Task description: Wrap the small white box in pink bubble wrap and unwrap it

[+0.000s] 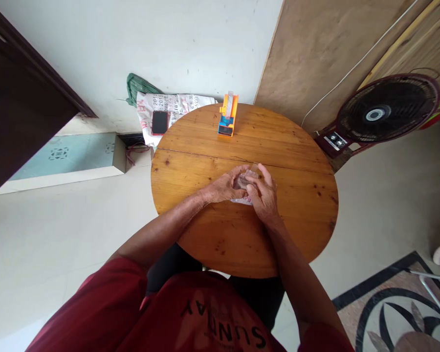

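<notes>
Both my hands meet at the middle of a round wooden table (297, 205). My left hand (225, 187) and my right hand (264, 195) have their fingers curled round a small clear plastic piece (242, 182) that rests on the tabletop; a pale pinkish edge of it shows beneath my hands. What exactly it is I cannot make out. An orange and blue tape dispenser (228, 115) stands at the table's far edge, well beyond my hands.
A black phone in a red case (160, 122) lies on a printed white sack (176, 105) by the wall, with a green bag (137, 85) behind it. A dark floor fan (383, 112) stands at the right. A patterned rug (396, 313) lies at the lower right.
</notes>
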The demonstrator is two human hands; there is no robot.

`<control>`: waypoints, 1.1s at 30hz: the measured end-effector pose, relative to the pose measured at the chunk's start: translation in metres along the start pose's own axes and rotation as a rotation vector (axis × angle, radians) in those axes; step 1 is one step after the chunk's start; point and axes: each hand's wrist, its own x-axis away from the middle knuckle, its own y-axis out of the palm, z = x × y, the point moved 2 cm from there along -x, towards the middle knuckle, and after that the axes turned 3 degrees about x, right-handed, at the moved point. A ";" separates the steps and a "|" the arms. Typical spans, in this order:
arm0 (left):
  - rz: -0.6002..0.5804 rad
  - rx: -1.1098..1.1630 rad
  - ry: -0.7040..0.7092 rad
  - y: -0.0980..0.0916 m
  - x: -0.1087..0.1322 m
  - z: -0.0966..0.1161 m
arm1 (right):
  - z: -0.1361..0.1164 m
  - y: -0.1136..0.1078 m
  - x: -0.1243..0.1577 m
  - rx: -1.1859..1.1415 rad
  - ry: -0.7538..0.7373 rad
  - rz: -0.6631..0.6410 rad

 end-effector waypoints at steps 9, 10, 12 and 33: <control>0.017 -0.035 0.005 -0.006 -0.001 -0.005 | 0.005 0.005 -0.001 -0.054 0.020 -0.063; 0.010 -0.040 0.010 -0.007 -0.002 -0.006 | 0.005 0.005 -0.001 -0.057 0.023 -0.070; 0.002 -0.036 0.020 -0.008 -0.002 -0.008 | 0.005 0.006 -0.001 -0.056 0.023 -0.071; -0.024 0.028 0.009 -0.008 -0.004 -0.010 | 0.009 0.010 0.000 -0.153 0.077 -0.084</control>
